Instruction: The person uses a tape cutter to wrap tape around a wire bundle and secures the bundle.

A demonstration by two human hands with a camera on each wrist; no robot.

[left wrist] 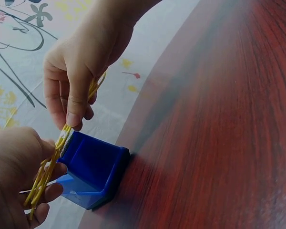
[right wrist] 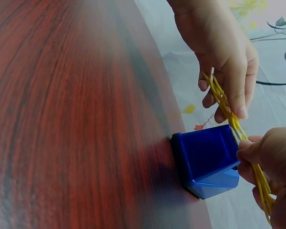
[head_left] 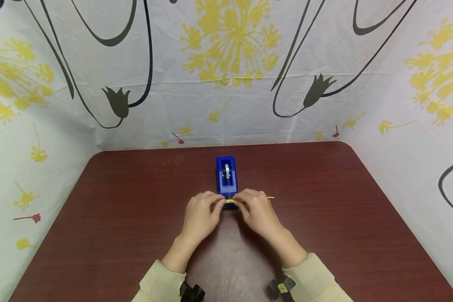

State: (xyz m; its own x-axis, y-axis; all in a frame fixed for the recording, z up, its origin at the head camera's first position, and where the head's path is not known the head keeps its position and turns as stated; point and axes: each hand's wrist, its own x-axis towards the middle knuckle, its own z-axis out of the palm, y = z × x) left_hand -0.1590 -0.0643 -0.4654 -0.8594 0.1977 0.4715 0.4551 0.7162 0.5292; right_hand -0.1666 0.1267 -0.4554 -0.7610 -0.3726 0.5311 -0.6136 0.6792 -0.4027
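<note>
A blue tape dispenser (head_left: 221, 181) stands on the table with its serrated cutting edge toward the person. Just over that edge, a folded bundle of thin yellow cord (head_left: 230, 201) stretches from side to side between the hands. The left hand (head_left: 201, 213) pinches its left part between thumb and fingers. Its right part is pinched by the right hand (head_left: 260, 214), and one yellow end sticks out beyond that hand. In the left wrist view the cord's strands (left wrist: 57, 155) lie close along the dispenser's teeth. Whether tape is stuck to the cord, I cannot tell.
A roll of tape (head_left: 227, 171) sits inside the dispenser. The dark red wooden table (head_left: 136, 201) has rounded far corners. Patterned white cloth (head_left: 166, 84) hangs behind it and at both sides.
</note>
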